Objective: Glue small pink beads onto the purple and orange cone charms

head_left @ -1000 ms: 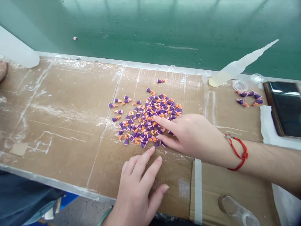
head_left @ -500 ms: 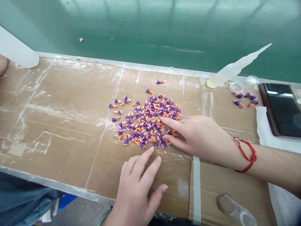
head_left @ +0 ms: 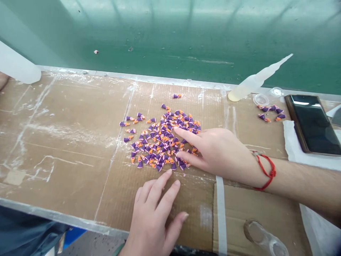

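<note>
Loosely spread, the right hand (head_left: 215, 153) edges the charm pile (head_left: 160, 142), cardboard (head_left: 66, 142) open leftward.

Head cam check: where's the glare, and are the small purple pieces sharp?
Head view: pale streaks of glare cross the green panel, the phone screen shows bright reflections, and the small purple pieces look slightly soft but stay individually distinguishable.

A heap of small clay charms (head_left: 157, 142) lies mid-way on the cardboard-covered counter (head_left: 66, 149); farther right, a smaller cluster of charms (head_left: 270, 113) sits left of a smartphone (head_left: 313, 124).
</note>
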The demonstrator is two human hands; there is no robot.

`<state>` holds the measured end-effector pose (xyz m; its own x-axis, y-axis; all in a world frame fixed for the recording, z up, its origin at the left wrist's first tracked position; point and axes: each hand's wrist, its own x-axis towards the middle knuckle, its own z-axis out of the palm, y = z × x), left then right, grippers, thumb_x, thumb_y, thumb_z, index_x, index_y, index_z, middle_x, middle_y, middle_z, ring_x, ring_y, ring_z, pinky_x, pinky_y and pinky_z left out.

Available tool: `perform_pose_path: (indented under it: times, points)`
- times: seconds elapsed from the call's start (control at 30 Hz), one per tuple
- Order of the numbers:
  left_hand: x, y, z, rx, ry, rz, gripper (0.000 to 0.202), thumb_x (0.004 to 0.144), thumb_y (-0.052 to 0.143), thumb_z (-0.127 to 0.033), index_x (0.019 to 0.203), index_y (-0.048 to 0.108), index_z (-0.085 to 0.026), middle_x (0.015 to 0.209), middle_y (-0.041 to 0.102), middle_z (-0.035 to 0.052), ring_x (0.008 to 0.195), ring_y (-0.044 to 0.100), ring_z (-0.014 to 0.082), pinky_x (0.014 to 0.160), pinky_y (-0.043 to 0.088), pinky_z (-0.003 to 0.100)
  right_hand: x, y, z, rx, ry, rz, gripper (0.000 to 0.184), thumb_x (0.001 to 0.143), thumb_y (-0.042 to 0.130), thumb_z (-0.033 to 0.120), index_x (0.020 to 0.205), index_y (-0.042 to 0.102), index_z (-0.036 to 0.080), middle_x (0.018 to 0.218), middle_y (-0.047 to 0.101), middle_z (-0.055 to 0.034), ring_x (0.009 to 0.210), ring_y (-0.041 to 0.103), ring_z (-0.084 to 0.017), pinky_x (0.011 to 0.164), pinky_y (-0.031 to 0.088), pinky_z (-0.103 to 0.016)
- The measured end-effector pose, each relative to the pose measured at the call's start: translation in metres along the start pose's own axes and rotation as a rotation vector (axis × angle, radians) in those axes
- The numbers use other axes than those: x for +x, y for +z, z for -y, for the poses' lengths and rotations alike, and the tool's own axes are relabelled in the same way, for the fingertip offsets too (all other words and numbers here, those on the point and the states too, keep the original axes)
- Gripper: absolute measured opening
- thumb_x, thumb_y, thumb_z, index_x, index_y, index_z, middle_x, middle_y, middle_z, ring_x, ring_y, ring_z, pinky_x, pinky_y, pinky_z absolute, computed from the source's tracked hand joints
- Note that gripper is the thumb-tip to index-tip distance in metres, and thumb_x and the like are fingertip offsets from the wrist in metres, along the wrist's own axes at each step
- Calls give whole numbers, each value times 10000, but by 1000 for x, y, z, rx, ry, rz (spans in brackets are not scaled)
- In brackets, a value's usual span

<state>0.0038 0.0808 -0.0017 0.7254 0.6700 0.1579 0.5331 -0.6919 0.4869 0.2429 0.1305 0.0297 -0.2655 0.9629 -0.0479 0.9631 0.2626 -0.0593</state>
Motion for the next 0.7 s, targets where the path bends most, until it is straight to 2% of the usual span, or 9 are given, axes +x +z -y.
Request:
perform_pose_path:
  times: [0.13,0.33,0.53,0.7]
  points:
    - [0,0,0,6,3,6,408,977,528,-259,1371,522,-153,1479,484,131,1217,478,256,988,383,361,-6,3,-9,-53,47,8,544,961,506,532,1317,627,139,615,682,-60,521,583,-183,518,181,-261]
    - [0,1,1,29,8,-2,406,977,529,-263,1368,523,-153,1473,496,132,1199,491,258,976,397,368,-16,3,-13,-47,43,6,501,953,528,523,1287,647,169,598,666,-47,513,570,-181,515,174,-262]
    - [0,2,3,48,28,-1,401,974,532,-265,1359,534,-152,1466,504,131,1190,497,259,970,402,370,-18,4,-13,-13,43,25,503,953,537,498,1325,625,171,615,673,-48,520,561,-169,519,172,-258]
    - [-1,3,8,51,57,-16,419,964,552,-263,1365,531,-144,1481,486,139,1198,490,267,978,406,374,-19,3,-11,-9,68,101,570,958,531,490,1405,555,137,680,710,-72,568,611,-189,525,190,-267]
